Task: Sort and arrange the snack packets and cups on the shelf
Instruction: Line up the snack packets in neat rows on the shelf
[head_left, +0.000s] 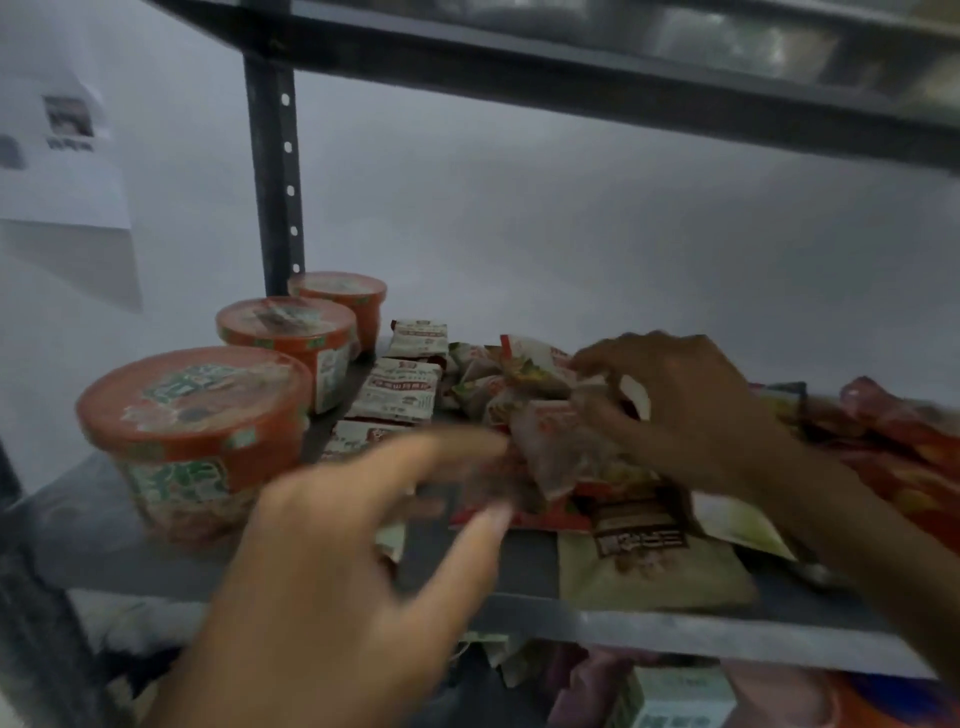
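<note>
Three orange noodle cups stand in a row on the left of the grey shelf (519, 571): the nearest cup (195, 431), the middle one (291, 338) and the far one (340, 301). Beside them lie small white packets (397, 395) in a line. A heap of small pale snack packets (524, 395) sits in the middle. My right hand (685, 410) grips several of these from above. My left hand (332, 561), blurred, hovers with fingers spread just left of the heap, holding nothing. A beige and brown packet (649, 561) lies at the front edge.
Red packets (893, 441) pile up at the right end of the shelf. A dark upright post (275, 171) stands behind the cups and another shelf (571, 78) runs overhead. Below the shelf more packets and a white box (675, 701) show. Paper sheets (57, 150) hang on the left wall.
</note>
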